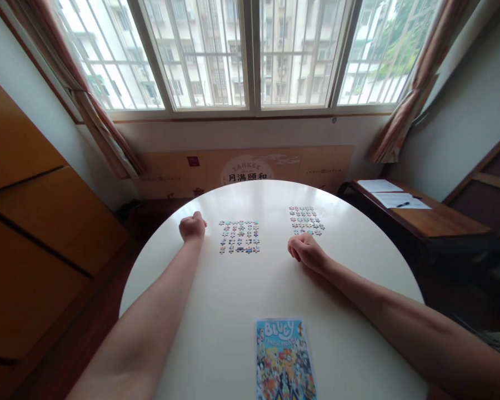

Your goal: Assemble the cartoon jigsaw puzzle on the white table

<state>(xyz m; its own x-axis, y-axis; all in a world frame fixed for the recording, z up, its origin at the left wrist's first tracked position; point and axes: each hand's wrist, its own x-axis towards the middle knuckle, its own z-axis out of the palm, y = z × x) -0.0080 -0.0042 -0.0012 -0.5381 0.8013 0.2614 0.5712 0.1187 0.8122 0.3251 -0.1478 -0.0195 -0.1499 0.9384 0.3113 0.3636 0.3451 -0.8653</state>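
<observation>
My left hand [192,226] rests on the white table as a closed fist, just left of a block of jigsaw puzzle pieces [249,250] laid out in rows. Closed too, my right hand [306,250] lies at the near side of a second group of puzzle pieces [306,226], also in rows. No object shows in either fist. Between my forearms, at the near edge of the view, lies a colourful picture sheet [284,355] headed "BLUEY", its lower end cut off by the frame.
The round white table [233,300] fills the middle. Behind it stand a printed panel [316,161] and barred windows. To the right, a wooden side table [450,214] carries papers [400,200] and a dark pen [403,204]. An orange-brown cabinet [37,222] is at the left.
</observation>
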